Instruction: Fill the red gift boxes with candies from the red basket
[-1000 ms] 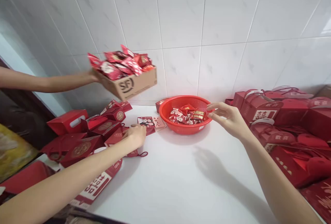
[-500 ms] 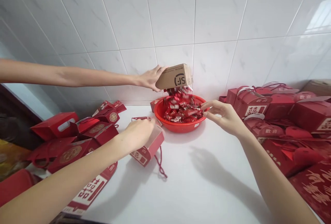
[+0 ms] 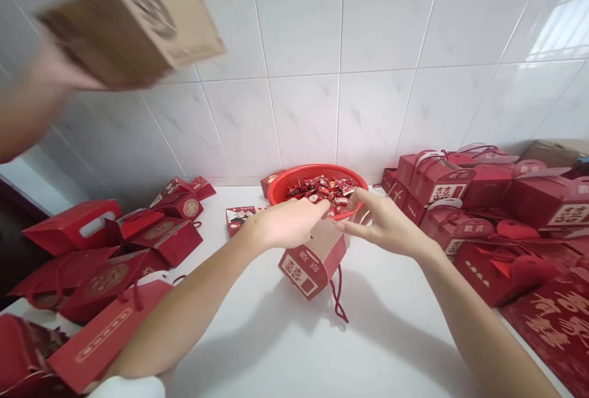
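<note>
My left hand (image 3: 292,223) grips the top of a red gift box (image 3: 301,272) with white double-happiness print, tilted above the white table. A dark red cord hangs from its right side. My right hand (image 3: 391,223) is at the box's right edge, thumb and fingers apart; some fingertips are partly hidden. Directly behind both hands stands a red plastic basket (image 3: 317,171) with many red-wrapped candies (image 3: 322,186). At upper left, another person's hand (image 3: 55,73) holds a blurred brown cardboard box (image 3: 138,36).
Red gift boxes (image 3: 156,238) are piled on the left of the white table (image 3: 391,336). More red boxes (image 3: 446,183) are stacked on the right. A small printed box (image 3: 239,217) lies left of the basket. White tiles (image 3: 304,116) form the wall behind.
The other person's cardboard box, from which candies were pouring into the basket, has swung up and left. My left hand brought the gift box right, in front of the basket, near my right hand.
</note>
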`<state>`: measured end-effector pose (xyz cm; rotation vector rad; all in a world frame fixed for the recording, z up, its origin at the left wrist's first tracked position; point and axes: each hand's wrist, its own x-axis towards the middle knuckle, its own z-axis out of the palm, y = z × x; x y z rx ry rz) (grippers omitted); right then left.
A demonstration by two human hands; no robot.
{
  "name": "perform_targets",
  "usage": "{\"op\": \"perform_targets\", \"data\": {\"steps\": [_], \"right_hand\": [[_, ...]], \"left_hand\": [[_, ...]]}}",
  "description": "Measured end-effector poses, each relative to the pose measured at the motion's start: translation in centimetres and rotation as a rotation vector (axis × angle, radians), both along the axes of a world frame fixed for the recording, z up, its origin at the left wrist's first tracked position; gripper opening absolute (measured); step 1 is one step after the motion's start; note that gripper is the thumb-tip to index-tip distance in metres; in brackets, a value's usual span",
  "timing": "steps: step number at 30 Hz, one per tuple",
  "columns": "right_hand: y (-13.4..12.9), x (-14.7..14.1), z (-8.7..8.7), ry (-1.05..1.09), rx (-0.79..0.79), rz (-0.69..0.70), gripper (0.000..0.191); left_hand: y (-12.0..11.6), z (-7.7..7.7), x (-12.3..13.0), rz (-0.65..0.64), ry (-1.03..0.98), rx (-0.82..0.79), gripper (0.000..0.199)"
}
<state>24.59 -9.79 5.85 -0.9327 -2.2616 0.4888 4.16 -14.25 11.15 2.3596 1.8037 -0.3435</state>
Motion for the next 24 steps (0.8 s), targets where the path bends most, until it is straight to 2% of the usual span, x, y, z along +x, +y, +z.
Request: {"op": "perform_targets", "data": {"steps": [4, 9, 13, 16, 18, 20, 24], "right_hand": [[-0.5, -0.8, -0.4, -0.141, -0.087, -0.008, 0.029], [0.3, -1.1, -1.3, -0.175, -0.156, -0.007, 0.007], [1.0, -1.0, -1.9, -0.190, -0.131, 0.085, 0.019], [1.2, -1.2, -2.3, -0.234, -0.144, 0.124, 0.029], [1.1, -1.5, -2.6, -0.261, -0.144, 0.084, 0.021], [0.9, -2.0, -2.8, -0.282, -0.145, 0.010, 0.014], [0.3, -3.1, -3.0, -0.302, -0.196, -0.106, 0.033]], "left_hand": [[0.8, -0.5, 0.1, -0.040, -0.082, -0.019, 0.035], [1.3, -2.0, -0.8, -0.076, -0.199, 0.014, 0.039], [1.6, -3.5, -1.7, -0.091, -0.315, 0.035, 0.036], [1.4, -4.3, -2.3, -0.050, -0.386, -0.029, 0.024], [1.2, -4.7, -2.6, -0.017, -0.379, -0.063, 0.024], [0.9, -5.0, -2.8, -0.004, -0.356, -0.076, 0.035], [0.3, -5.2, -2.7, -0.031, -0.361, -0.130, 0.042]]}}
